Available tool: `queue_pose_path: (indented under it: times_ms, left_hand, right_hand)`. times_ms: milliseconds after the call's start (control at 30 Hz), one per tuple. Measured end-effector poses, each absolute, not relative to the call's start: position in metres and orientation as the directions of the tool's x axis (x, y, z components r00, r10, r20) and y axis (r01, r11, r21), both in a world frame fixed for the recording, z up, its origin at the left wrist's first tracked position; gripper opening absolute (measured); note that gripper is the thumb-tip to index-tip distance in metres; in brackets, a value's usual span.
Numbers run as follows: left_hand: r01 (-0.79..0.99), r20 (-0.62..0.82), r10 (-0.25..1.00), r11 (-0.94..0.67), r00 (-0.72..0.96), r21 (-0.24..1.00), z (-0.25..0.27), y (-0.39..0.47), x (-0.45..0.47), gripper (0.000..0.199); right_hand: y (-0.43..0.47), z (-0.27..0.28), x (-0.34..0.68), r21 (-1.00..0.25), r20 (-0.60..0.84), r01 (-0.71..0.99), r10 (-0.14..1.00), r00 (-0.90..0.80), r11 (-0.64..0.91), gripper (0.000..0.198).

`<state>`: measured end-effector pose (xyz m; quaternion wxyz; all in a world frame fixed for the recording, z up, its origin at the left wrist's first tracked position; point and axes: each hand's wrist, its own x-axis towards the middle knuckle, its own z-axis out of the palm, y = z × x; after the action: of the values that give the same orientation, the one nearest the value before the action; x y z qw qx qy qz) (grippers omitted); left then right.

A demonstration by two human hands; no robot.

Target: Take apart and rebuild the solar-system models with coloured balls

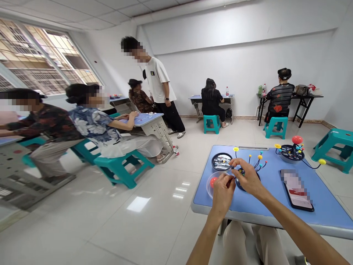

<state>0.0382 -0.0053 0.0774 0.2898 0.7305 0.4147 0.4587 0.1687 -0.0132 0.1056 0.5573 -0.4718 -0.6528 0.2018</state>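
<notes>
My left hand [224, 189] has its fingertips pinched over the clear round dish [209, 191], which has a red ball [213, 182] in it. What those fingers hold is too small to make out. My right hand [246, 176] is beside it, thumb and fingers closed near a small dark piece I cannot name. Partly hidden behind the right hand stands a planet model with a black base [252, 184] and thin arms ending in coloured balls, one an orange-yellow ball [260, 157]. A yellow cup-shaped piece [235, 149] shows just above the right fingers; its support is hidden.
On the blue table [268, 200] are a black round tray [222, 162], a phone [297, 191] and another planet model [292, 152] with a red ball on top. A green stool [335, 143] is at the right. Several people sit at other tables; one person [161, 81] stands.
</notes>
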Motion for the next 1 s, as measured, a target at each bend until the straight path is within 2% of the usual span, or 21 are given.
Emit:
queue_pose_path:
  times_ms: [67, 167, 300, 367, 567, 867, 1000]
  left_hand:
    - [0.313, 0.425, 0.881, -0.472, 0.211, 0.824, 0.076, -0.007, 0.033, 0.022]
    - [0.247, 0.416, 0.905, -0.425, 0.091, 0.871, 0.072, -0.010, 0.022, 0.020]
    - [0.194, 0.413, 0.908, -0.419, 0.071, 0.887, 0.072, -0.013, 0.009, 0.019]
    - [0.208, 0.444, 0.887, -0.461, 0.124, 0.863, 0.074, -0.015, 0.006, 0.019]
    - [0.254, 0.449, 0.866, -0.495, 0.221, 0.831, 0.077, -0.024, 0.003, 0.016]
    - [0.293, 0.586, 0.810, -0.564, 0.016, 0.772, 0.069, -0.033, 0.017, 0.015]
    - [0.348, 0.566, 0.812, -0.493, -0.144, 0.797, 0.072, -0.042, 0.002, 0.012]
  right_hand:
    - [-0.014, 0.111, 0.172, -0.846, 0.512, 0.253, 0.847, 0.141, 0.469, 0.005]
    - [-0.018, 0.114, 0.179, -0.924, 0.381, 0.073, 0.883, 0.272, 0.376, 0.010]
    - [-0.024, 0.099, 0.169, -0.990, 0.143, 0.011, 0.982, 0.120, 0.143, 0.020]
    - [-0.025, 0.088, 0.157, -0.994, 0.104, -0.012, 0.993, 0.053, 0.104, 0.026]
    - [-0.023, 0.066, 0.134, -0.980, 0.144, -0.119, 0.978, 0.149, 0.162, 0.033]
    - [-0.028, 0.061, 0.112, -0.941, 0.071, -0.291, 0.941, 0.332, 0.173, 0.037]
    - [-0.019, 0.066, 0.133, -0.916, 0.011, -0.334, 0.843, 0.538, 0.225, 0.041]
